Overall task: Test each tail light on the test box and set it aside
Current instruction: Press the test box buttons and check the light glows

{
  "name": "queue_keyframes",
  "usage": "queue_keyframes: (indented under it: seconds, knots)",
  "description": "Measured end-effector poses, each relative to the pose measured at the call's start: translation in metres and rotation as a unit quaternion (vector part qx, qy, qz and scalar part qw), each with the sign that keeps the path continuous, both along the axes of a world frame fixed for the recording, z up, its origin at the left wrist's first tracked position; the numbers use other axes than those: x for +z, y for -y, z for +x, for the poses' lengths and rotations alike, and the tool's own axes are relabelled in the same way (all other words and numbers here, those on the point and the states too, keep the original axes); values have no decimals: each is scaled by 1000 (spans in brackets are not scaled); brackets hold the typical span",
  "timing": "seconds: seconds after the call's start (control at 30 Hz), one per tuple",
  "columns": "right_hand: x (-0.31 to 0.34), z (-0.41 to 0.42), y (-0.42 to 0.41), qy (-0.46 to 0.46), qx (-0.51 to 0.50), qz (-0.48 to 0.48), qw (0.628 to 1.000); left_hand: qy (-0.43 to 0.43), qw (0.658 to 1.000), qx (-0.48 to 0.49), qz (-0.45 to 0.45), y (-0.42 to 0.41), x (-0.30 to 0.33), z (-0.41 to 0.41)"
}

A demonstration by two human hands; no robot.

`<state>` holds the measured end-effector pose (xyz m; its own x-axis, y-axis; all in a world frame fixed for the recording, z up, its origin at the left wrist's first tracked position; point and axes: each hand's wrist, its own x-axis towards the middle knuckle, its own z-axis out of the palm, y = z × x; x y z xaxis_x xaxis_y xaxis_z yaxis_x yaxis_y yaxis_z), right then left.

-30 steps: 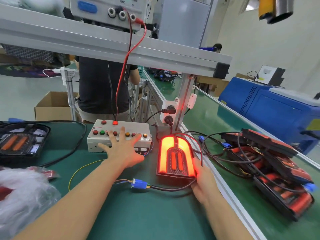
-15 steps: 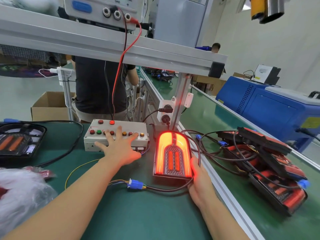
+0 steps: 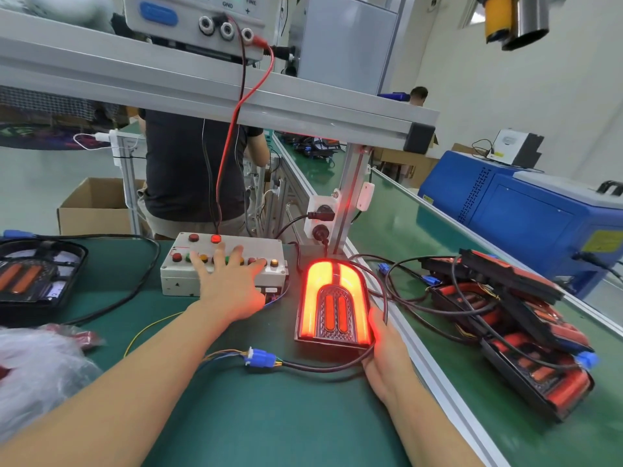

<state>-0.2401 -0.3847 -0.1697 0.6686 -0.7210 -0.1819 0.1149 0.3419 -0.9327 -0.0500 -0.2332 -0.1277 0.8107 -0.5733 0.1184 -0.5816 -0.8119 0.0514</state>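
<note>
A tail light (image 3: 332, 303) stands propped on the green mat, its arched outline glowing orange-red. My right hand (image 3: 387, 355) holds its lower right corner, thumb on the lens edge. Its cable runs to a blue connector (image 3: 261, 358) on the mat. The grey test box (image 3: 224, 262) with a row of coloured buttons sits left of the light. My left hand (image 3: 229, 281) lies spread over the box, straight fingers on the buttons. One red button at the back is lit.
A heap of tail lights with tangled cables (image 3: 512, 321) lies on the conveyor at right. A black tray (image 3: 37, 276) with another light sits at left, a plastic bag (image 3: 37, 369) below it. An aluminium frame post (image 3: 352, 193) and a person stand behind the box.
My left hand has slid forward over the button row, fingers further up the box. The tail light stays lit and my right hand keeps its hold.
</note>
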Motion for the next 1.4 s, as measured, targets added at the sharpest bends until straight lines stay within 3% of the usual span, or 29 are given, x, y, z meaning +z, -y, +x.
queue_keyframes:
  seconds: [0.2, 0.63, 0.73, 0.83, 0.9, 0.97, 1.03, 1.1, 1.17, 1.27, 1.33, 1.4]
  knots:
    - [5, -1, -1, 2, -2, 14, 1000, 69, 997, -8, 22, 1, -3, -1]
    - [12, -3, 7, -67, 13, 15, 998, 50, 997, -15, 56, 2, 4, 4]
    - [13, -3, 9, -119, 10, -17, 993, 42, 997, -17, 61, 0, 4, 3]
    - [15, -2, 13, -202, 0, -126, 971, 16, 998, -36, 44, -6, 13, -4]
    - [19, -1, 12, -240, -26, -204, 949, -32, 996, -82, -17, -18, 23, -9]
    - [23, -3, 10, -279, -54, -291, 913, -141, 976, -155, -53, -39, 33, -15]
    - [28, -5, 6, -337, -76, -396, 851, -251, 948, -197, 7, -64, 36, -28]
    - [34, -5, -4, -387, -110, -503, 765, -242, 943, -209, 87, -78, 27, -38]
    - [41, -2, -22, -340, -120, -608, 707, -201, 953, -208, 87, -81, 14, -45]
    - [42, 5, -58, -213, 24, -717, 664, -198, 962, -188, 18, -76, 2, -51]
    - [35, 10, -77, -203, 143, -743, 622, -220, 955, -195, -32, -74, -2, -54]
    - [27, 14, -89, -222, 189, -765, 574, -240, 944, -206, -90, -74, -3, -56]
